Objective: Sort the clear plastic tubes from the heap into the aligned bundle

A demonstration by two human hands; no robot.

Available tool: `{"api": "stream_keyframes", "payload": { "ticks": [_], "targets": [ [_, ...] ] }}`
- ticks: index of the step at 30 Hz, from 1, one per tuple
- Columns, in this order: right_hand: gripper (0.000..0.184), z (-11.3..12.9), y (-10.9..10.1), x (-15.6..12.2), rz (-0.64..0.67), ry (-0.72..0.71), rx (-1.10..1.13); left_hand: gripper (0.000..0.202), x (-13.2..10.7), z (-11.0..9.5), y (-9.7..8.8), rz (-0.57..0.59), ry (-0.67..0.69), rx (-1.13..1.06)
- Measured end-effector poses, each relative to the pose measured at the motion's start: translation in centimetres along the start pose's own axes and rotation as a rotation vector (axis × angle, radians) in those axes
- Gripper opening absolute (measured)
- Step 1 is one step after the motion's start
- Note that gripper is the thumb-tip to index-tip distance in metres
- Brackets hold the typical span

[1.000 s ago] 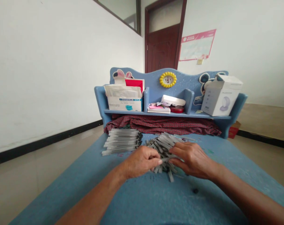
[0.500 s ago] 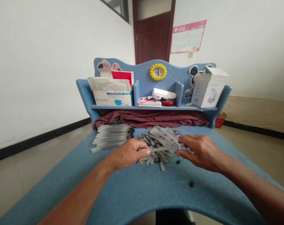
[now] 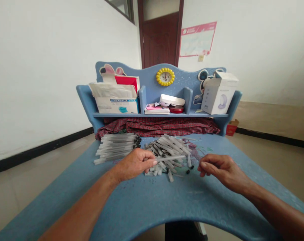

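Left hand: the left hand [image 3: 135, 164] is clenched around the near end of a single clear pen tube [image 3: 170, 157], lifted just above the blue bench [image 3: 167, 204].
Right hand: the right hand [image 3: 217, 167] hovers well right of the tube with fingertips drawn to the thumb; whether it pinches anything cannot be told.
Tube's lie: long axis runs almost level, left to right, free end pointing toward the right hand, over the front edge of the loose heap [image 3: 169, 147].
Progress: an aligned stack [image 3: 116, 147] of tubes lies at left, dark tips to the right. The jumbled heap looks about as big, so the sorting seems roughly half done.
Also seen: small black caps [image 3: 187, 171] lie loose just in front of the heap, and a checked cloth [image 3: 162, 125] lies behind it.
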State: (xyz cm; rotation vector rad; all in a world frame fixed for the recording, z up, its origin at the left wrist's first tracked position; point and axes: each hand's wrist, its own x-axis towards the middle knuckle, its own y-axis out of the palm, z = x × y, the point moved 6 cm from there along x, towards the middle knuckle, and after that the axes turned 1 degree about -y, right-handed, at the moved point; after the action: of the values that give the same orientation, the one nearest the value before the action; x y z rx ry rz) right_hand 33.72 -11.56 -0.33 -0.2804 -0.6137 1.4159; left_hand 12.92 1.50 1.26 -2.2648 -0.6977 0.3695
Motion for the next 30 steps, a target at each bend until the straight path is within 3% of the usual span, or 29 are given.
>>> {"api": "stream_keyframes", "payload": {
  "ticks": [7,12,15,19,23,26,30],
  "targets": [
    [0.027,-3.4,-0.3,1.5,0.013,0.105,-0.12,0.03,-0.1,-0.1,-0.2,-0.012,-0.001,0.034],
    [0.025,-3.6,0.0,2.0,0.034,0.122,-0.122,0.027,-0.2,0.0,0.1,0.011,0.009,0.006],
    [0.022,-2.1,-0.1,2.2,0.007,0.024,-0.186,0.027,-0.4,-0.3,0.3,0.017,0.036,-0.009],
    [0.019,2.0,0.5,2.8,0.001,-0.199,-0.423,0.028,-0.5,-1.1,0.7,0.034,0.066,-0.034],
    [0.021,6.1,2.9,4.0,0.17,-0.402,-0.68,0.03,-0.5,-1.7,1.0,0.052,0.095,-0.099],
    [0.024,7.6,4.3,5.1,0.293,-0.427,-0.817,0.03,-0.7,-1.7,0.5,0.026,0.079,-0.099],
    [0.027,8.5,4.3,5.5,0.271,-0.447,-0.898,0.034,-1.6,-2.0,-0.9,0.01,0.036,-0.031]
  ]
}}
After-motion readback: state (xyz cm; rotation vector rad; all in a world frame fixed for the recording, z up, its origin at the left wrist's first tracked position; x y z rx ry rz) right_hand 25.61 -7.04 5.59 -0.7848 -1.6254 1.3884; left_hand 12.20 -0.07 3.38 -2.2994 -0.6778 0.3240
